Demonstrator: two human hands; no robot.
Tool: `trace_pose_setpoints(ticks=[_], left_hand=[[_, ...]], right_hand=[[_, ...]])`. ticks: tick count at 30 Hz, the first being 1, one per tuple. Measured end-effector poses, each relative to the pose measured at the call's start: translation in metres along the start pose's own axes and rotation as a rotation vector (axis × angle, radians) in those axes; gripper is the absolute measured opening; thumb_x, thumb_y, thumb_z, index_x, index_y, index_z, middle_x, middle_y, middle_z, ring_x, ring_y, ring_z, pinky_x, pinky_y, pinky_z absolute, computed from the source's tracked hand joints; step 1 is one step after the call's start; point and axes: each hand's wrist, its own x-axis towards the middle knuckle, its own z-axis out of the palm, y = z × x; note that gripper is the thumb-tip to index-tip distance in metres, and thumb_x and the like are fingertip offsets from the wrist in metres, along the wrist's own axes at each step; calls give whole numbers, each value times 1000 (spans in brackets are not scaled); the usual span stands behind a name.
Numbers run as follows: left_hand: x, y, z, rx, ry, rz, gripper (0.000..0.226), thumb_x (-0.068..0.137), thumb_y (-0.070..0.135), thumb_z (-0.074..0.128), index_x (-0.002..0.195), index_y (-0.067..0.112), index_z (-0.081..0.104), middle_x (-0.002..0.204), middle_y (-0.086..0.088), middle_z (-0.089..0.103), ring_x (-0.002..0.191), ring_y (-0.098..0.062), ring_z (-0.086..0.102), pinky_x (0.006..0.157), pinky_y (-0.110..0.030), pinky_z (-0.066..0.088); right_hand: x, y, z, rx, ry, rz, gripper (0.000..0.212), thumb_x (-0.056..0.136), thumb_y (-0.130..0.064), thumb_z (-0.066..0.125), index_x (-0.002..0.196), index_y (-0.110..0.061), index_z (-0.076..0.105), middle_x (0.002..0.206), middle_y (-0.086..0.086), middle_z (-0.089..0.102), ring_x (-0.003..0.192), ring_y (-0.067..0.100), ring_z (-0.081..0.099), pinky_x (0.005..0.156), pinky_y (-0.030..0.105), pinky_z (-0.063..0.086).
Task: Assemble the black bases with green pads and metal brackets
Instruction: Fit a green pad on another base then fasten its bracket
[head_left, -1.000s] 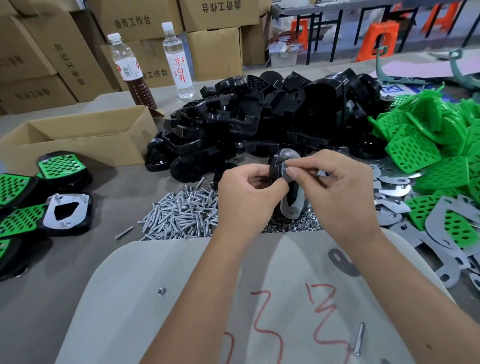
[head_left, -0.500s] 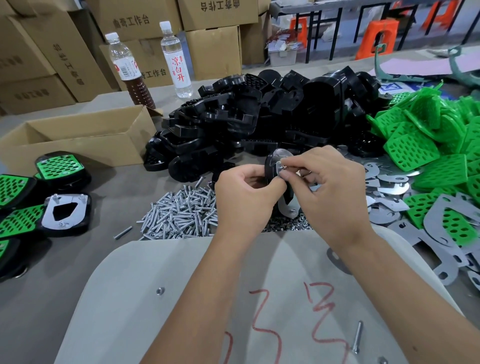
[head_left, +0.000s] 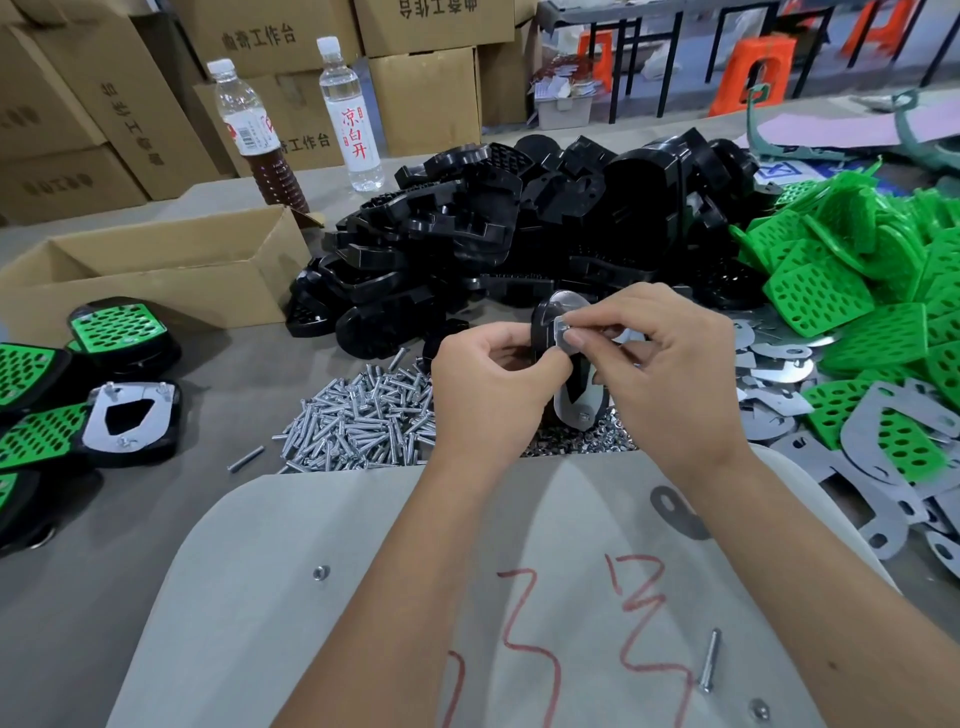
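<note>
At the table's left edge lie finished bases (head_left: 124, 332), black with green perforated pads, and one turned over to show its metal bracket (head_left: 127, 415) with screws standing up. Behind them sits an open cardboard box (head_left: 156, 270). Toward the far left corner stand two plastic bottles: one with dark liquid (head_left: 249, 130), its label too blurred to read, and a clear one (head_left: 350, 114) with red characters 凉白开 down its label. The stacked cartons (head_left: 260, 36) behind the table carry printed characters, of which 工作台 can be made out.

In the middle of the table a heap of loose black bases (head_left: 493, 234) rises, and in front of it a spill of silver screws (head_left: 363, 415).

Just past the screws, above the table's middle, the left hand (head_left: 493, 379) grips a black base with bracket (head_left: 576, 395), held on edge with the metal side facing right. The right hand (head_left: 670, 358) pinches something small at the top of that bracket between thumb and forefinger; what it is I cannot tell.

Near the front edge lies a pale board (head_left: 363, 597) scrawled with red marks I cannot read, a lone screw (head_left: 709, 660) lying on it.

Along the right edge are flat metal brackets (head_left: 872, 467) and a heap of green pads (head_left: 857, 291).
</note>
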Motion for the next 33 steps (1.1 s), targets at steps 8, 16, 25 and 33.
trace_pose_setpoints(ticks=[8, 16, 25, 33], left_hand=[[-2, -1, -1, 9, -12, 37, 13, 86, 16, 78, 98, 17, 83, 88, 6, 81, 87, -14, 79, 87, -44, 64], [-8, -1, 4, 25, 4, 80, 10, 90, 14, 76, 97, 14, 83, 85, 2, 81, 85, -22, 79, 81, -52, 62], [-8, -4, 4, 13, 23, 88, 15, 88, 12, 76, 101, 15, 83, 90, 5, 81, 87, -16, 78, 85, -45, 64], [-3, -9, 3, -6, 6, 64, 13, 86, 22, 77, 98, 22, 83, 88, 7, 81, 86, -14, 79, 83, -43, 64]], right_hand=[[1, -1, 1, -107, 51, -70, 3, 88, -13, 83, 86, -14, 80, 84, -7, 72, 88, 18, 63, 71, 40, 53], [2, -4, 7, -219, 98, -114, 26, 93, -16, 75, 73, -10, 60, 71, -3, 53, 76, 20, 49, 67, 30, 39], [-4, -5, 5, -73, 79, -90, 5, 91, -6, 76, 87, -10, 76, 85, -2, 71, 87, 21, 62, 68, 44, 53], [-5, -4, 5, -88, 91, -98, 6, 91, -7, 75, 86, -9, 76, 86, -3, 71, 90, 19, 64, 63, 44, 54]])
